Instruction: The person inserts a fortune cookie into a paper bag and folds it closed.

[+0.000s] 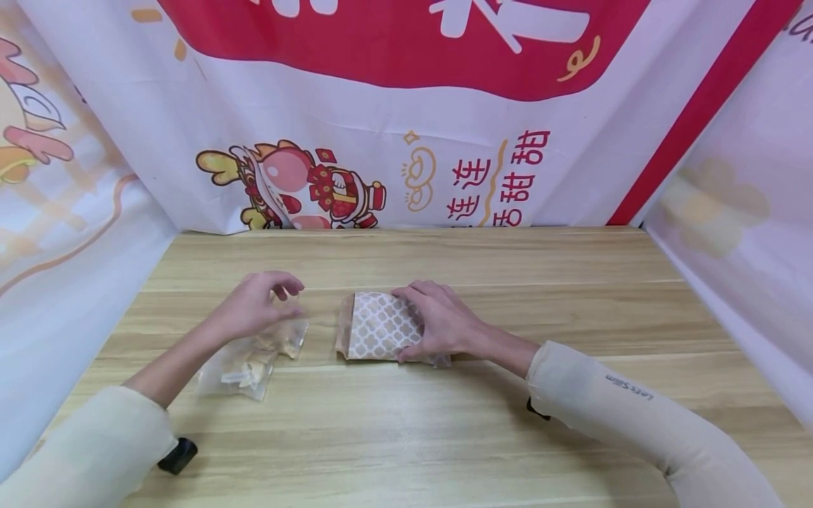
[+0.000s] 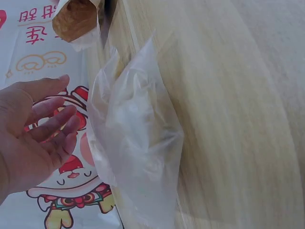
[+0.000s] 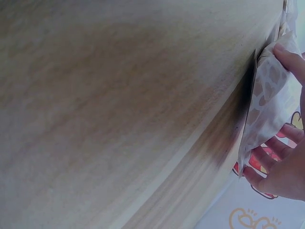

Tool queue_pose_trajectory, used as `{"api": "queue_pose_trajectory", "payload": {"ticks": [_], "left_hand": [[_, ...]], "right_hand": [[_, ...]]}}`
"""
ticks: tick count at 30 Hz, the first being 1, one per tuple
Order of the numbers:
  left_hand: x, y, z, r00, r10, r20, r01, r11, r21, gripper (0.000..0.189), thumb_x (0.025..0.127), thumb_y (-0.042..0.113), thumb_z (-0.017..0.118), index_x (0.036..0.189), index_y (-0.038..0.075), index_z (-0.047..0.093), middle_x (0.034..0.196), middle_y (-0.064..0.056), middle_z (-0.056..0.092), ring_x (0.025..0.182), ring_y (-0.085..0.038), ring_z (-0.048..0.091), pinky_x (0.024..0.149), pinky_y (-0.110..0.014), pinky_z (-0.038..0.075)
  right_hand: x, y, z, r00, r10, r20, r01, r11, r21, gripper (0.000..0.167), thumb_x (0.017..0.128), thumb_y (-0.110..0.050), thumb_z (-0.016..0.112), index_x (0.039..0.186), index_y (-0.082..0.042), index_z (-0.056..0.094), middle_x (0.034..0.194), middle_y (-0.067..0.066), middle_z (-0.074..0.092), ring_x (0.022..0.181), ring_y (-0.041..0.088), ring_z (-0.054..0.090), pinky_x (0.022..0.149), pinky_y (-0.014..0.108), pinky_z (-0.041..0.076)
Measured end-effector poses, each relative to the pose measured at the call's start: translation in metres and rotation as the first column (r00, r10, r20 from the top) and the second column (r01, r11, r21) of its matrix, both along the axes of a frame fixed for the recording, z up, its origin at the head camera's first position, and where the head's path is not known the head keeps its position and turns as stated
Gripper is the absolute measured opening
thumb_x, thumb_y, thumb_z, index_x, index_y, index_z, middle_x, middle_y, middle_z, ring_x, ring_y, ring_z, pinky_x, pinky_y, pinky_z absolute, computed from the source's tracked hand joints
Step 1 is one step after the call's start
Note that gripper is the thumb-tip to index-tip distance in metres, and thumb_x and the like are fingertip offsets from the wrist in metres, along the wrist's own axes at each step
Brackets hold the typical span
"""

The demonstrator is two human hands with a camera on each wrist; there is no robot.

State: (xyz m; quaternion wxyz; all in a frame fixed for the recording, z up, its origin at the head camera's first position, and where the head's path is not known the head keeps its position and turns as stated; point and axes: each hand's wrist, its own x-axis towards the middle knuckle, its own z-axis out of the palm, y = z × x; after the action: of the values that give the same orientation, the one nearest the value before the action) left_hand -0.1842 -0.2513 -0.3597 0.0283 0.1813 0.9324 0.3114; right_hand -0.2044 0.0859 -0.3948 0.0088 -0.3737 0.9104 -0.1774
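Note:
My right hand point(image 1: 444, 321) spans a flat paper bag point(image 1: 381, 328) with a beige-and-white lattice print, holding it by its two long edges with thumb and fingers. In the right wrist view the bag point(image 3: 271, 100) lies between the thumb on one edge and the fingers on the other. Its open end shows a brown inside in the left wrist view. My left hand point(image 1: 257, 307) hovers with loosely bent fingers, nothing between them. Under and beside it lie clear plastic bags point(image 1: 238, 374) with small pale pieces inside; one bag point(image 2: 143, 129) stands up close to those fingers in the left wrist view.
The wood-grain table point(image 1: 413, 437) carries the bags. Printed cloth point(image 1: 381, 113) hangs along its back edge, with more cloth at the left and right sides. A black strap piece point(image 1: 178, 456) sits under the left sleeve.

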Motion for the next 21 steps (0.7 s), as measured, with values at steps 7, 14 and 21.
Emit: {"api": "queue_pose_trajectory", "payload": {"ticks": [7, 14, 21], "left_hand": [[0.0, -0.011, 0.001, 0.991, 0.136, -0.005, -0.136, 0.986, -0.098, 0.048, 0.089, 0.017, 0.082, 0.125, -0.009, 0.065, 0.124, -0.028, 0.065, 0.107, -0.042, 0.06, 0.092, -0.059, 0.053], [-0.005, -0.02, -0.001, 0.969, 0.242, 0.045, -0.225, 0.944, -0.243, 0.072, 0.09, 0.043, 0.08, 0.134, -0.009, 0.058, 0.132, -0.034, 0.054, 0.122, -0.052, 0.05, 0.099, -0.07, 0.046], [-0.008, -0.02, -0.009, 0.975, 0.216, 0.048, -0.195, 0.939, -0.283, 0.072, 0.091, 0.045, 0.077, 0.134, -0.009, 0.058, 0.134, -0.035, 0.053, 0.122, -0.055, 0.049, 0.098, -0.073, 0.045]], "right_hand": [[0.0, -0.001, 0.0, 1.0, -0.003, 0.008, 0.003, 1.0, 0.003, 0.107, 0.062, -0.055, 0.097, 0.148, -0.008, 0.053, 0.134, 0.008, 0.062, 0.128, 0.027, 0.056, 0.115, 0.051, 0.042], [-0.001, -0.001, -0.001, 1.0, -0.002, 0.009, 0.002, 1.0, 0.006, 0.108, 0.061, -0.056, 0.097, 0.148, -0.009, 0.053, 0.134, 0.007, 0.062, 0.127, 0.026, 0.056, 0.115, 0.05, 0.042], [-0.001, 0.0, -0.002, 1.0, -0.01, 0.011, 0.01, 1.0, 0.004, 0.108, 0.061, -0.055, 0.097, 0.148, -0.009, 0.053, 0.135, 0.008, 0.062, 0.128, 0.027, 0.055, 0.115, 0.05, 0.042]]}}
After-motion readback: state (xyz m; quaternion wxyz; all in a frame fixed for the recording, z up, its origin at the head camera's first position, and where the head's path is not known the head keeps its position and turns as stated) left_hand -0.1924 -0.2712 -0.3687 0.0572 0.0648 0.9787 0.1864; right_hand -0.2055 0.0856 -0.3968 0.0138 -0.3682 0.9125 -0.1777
